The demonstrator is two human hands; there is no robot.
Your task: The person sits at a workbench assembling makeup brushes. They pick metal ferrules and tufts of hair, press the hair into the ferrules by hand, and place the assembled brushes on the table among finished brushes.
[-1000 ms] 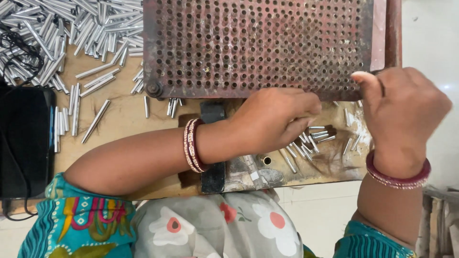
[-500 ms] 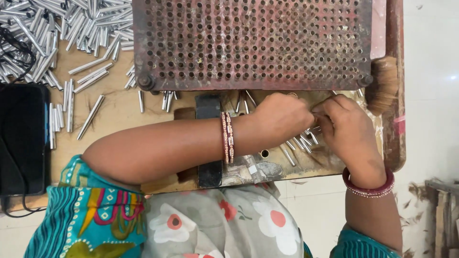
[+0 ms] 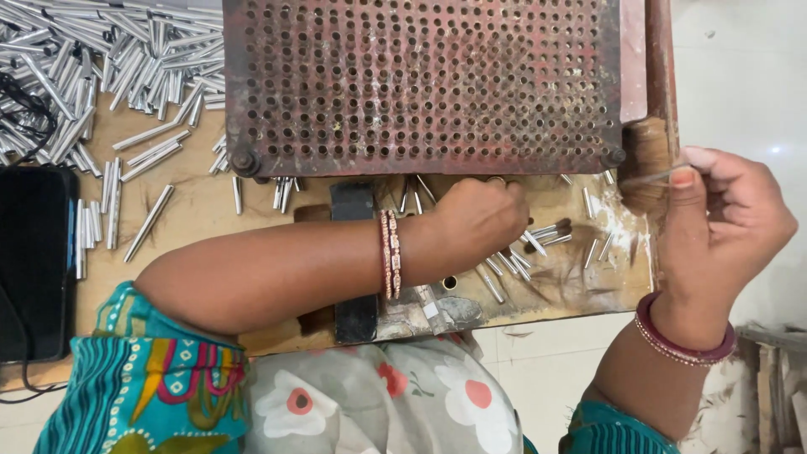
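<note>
Perforated red metal plate (image 3: 420, 84) fills the top of the wooden board (image 3: 202, 210), with loose silver tubes (image 3: 92, 67) heaped at its left within easy reach. Left hand (image 3: 479, 220) rests curled, knuckles up, over a small scatter of short tubes (image 3: 538, 240) below the plate, its grip hidden. Right hand (image 3: 723, 227) is raised beside the plate's corner, pinching one thin tube (image 3: 647, 176) between thumb and forefinger.

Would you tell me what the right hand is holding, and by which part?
The right hand pinches a thin metal tube at one end, between thumb and forefinger.
</note>
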